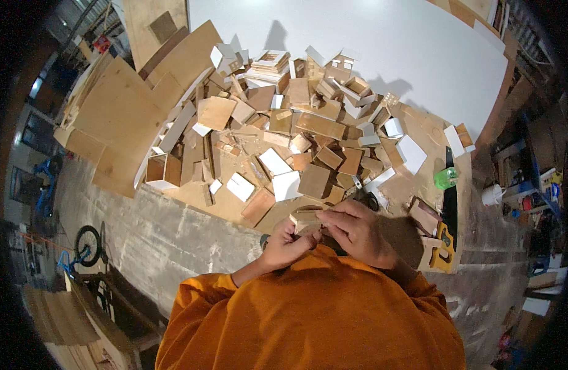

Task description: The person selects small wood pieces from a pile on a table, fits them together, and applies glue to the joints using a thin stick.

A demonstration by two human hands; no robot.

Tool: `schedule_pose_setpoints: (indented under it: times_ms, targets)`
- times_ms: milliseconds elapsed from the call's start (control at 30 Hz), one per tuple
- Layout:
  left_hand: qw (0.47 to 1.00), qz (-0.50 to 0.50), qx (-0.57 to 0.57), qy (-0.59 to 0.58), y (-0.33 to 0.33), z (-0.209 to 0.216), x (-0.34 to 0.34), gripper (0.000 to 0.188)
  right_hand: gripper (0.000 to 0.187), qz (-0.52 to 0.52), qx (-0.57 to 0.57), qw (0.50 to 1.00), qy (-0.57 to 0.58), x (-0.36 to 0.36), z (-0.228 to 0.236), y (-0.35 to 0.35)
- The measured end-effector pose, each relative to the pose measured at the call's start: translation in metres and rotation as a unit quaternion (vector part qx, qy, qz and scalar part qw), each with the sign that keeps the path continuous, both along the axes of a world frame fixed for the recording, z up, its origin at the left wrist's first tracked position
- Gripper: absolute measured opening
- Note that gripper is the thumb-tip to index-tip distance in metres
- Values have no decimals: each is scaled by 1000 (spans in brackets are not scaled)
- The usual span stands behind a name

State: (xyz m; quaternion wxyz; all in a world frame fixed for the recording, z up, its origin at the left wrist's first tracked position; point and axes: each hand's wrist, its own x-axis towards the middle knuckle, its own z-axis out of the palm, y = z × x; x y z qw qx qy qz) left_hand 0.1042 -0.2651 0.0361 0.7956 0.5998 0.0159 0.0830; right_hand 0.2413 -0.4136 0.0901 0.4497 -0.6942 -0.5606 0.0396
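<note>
Crowding the wood block (pixel 305 219): scattered offcuts (pixel 284 129).

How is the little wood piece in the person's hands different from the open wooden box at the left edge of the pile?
The small wood piece is held up between both hands; the open wooden box rests on the board with nobody touching it. The held piece looks smaller and is partly hidden by fingers, while the box shows its hollow inside and white edges. Both are light brown wood.

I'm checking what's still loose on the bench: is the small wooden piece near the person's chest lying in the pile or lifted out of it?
Lifted out: the small wooden piece is held between the left hand and right hand, clear of the pile of wood offcuts.
</note>
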Motion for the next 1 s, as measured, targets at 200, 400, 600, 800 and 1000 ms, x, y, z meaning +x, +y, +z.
schedule_pose_setpoints:
  times_ms: [200,400,600,800,1000]
  targets:
    - [987,125,86,-48,-11,18,-5,45,32,39,85,992,-87,-8,5,-2]
    - [928,159,309,-137,-4,38,-8,57,30,60,141,978,-143,-10,15,-9]
    - [883,155,407,-176,-8,50,-6,60,33,57,175,973,-136,-15,11,-20]
    - [877,139,420,-185,-18,48,1,60,35,37,181,974,-132,-15,8,-37]
    - [886,102,423,-160,-30,54,7,60,37,10,183,973,-139,-14,1,-55]
